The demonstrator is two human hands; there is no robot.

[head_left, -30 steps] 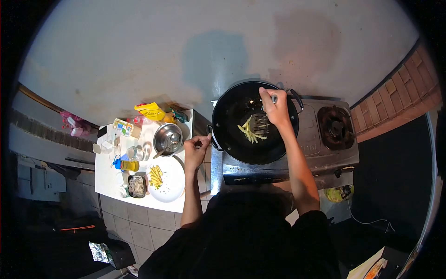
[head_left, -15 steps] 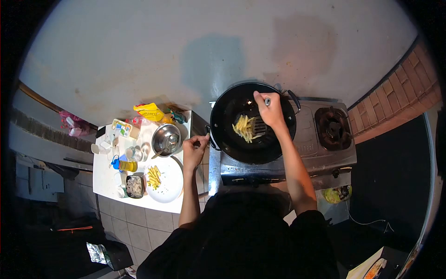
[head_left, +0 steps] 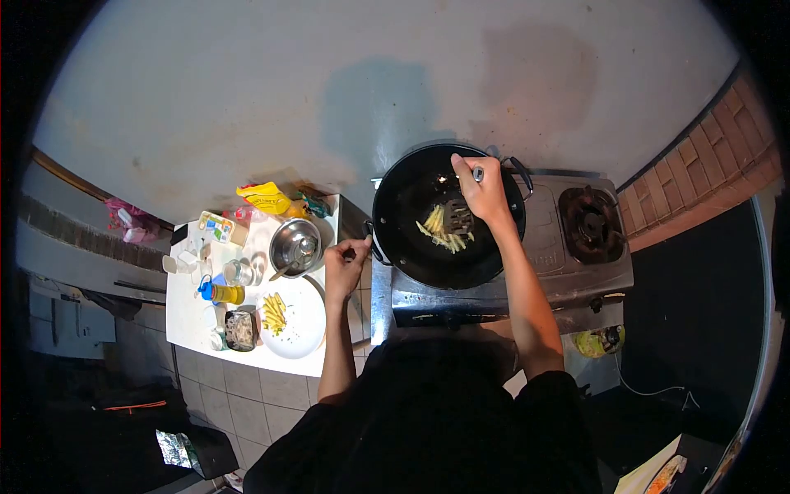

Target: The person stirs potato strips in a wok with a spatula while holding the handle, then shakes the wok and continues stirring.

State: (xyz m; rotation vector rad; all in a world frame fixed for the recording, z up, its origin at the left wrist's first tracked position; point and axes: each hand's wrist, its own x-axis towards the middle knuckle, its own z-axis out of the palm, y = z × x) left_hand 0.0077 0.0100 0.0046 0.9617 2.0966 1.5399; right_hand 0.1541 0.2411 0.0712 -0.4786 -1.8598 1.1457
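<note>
A black wok (head_left: 411,267) sits on the stove, with a small heap of fries (head_left: 440,233) in its middle. My right hand (head_left: 484,191), over the wok's right side, is closed around the handle of a slotted spatula (head_left: 461,218). The spatula's blade lies over the upper part of the fries. At the wok's left edge, my left hand (head_left: 347,257) pinches the left wok handle (head_left: 377,245) with its fingertips. The wok's opposite handle (head_left: 522,177) is not held.
Left of the stove, a white table holds a plate (head_left: 309,329) with more fries, a steel bowl (head_left: 295,247), an oil bottle (head_left: 224,293), a dark-rimmed container (head_left: 241,330) and a yellow packet (head_left: 265,198). A second burner (head_left: 591,224) stands at the right.
The spatula blade has moved up and slightly left onto the fries, which are now spread more toward the lower right. My left hand stays at the wok handle.
</note>
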